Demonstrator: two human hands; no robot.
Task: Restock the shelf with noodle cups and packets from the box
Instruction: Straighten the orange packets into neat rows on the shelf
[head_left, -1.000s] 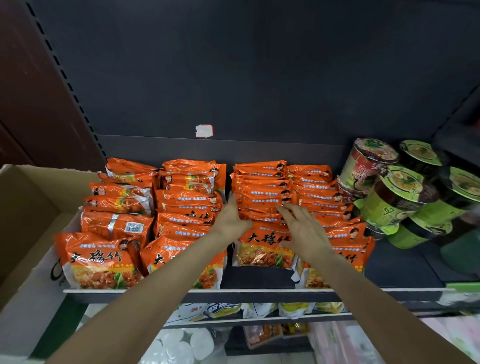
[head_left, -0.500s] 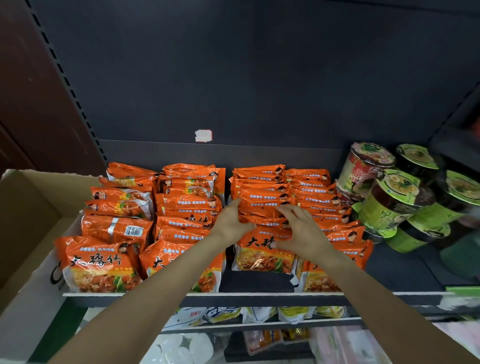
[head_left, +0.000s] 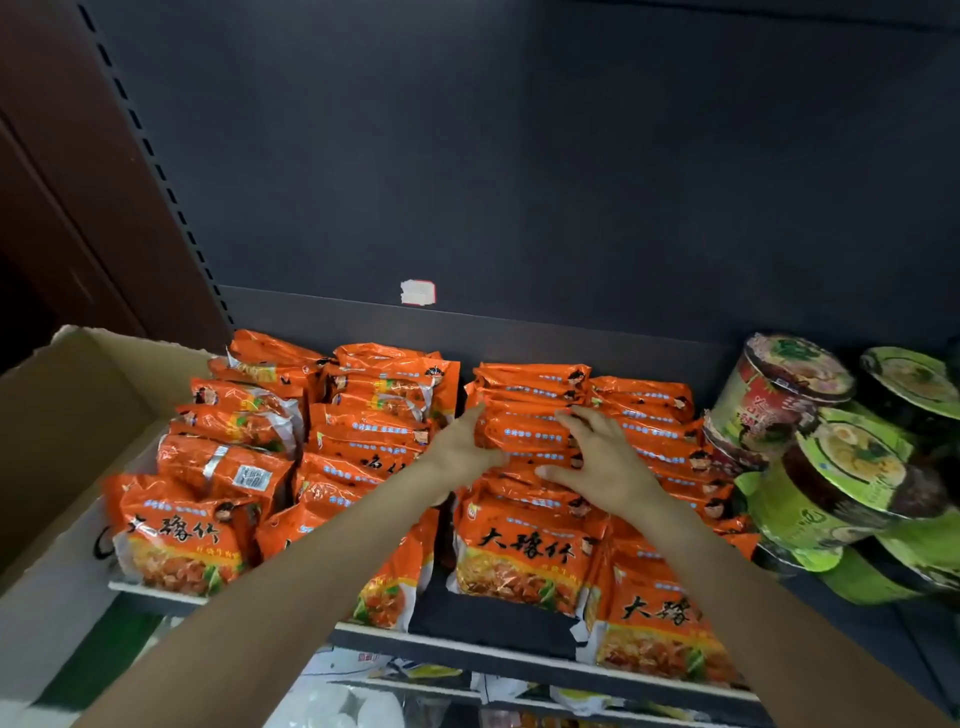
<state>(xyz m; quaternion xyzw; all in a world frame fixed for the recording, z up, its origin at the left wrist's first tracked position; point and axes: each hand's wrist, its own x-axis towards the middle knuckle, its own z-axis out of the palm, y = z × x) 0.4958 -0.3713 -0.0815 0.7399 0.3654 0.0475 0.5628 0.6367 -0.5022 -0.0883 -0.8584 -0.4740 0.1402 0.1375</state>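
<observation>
Orange noodle packets (head_left: 524, 551) carry large black Chinese characters, first one 大 (rest too stylised to read reliably). Barcode sticker (head_left: 253, 477) on left packet: digits unreadable.

Both hands, left (head_left: 462, 448) and right (head_left: 605, 462), outstretched, fingers spread.

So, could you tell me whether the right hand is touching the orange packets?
Touching. The head view shows the right hand lying with spread fingers on the third row of orange packets, no gap visible.

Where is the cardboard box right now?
In the head view, the cardboard box sits at the far left, open, beside the leftmost orange noodle packets on the shelf.
</observation>
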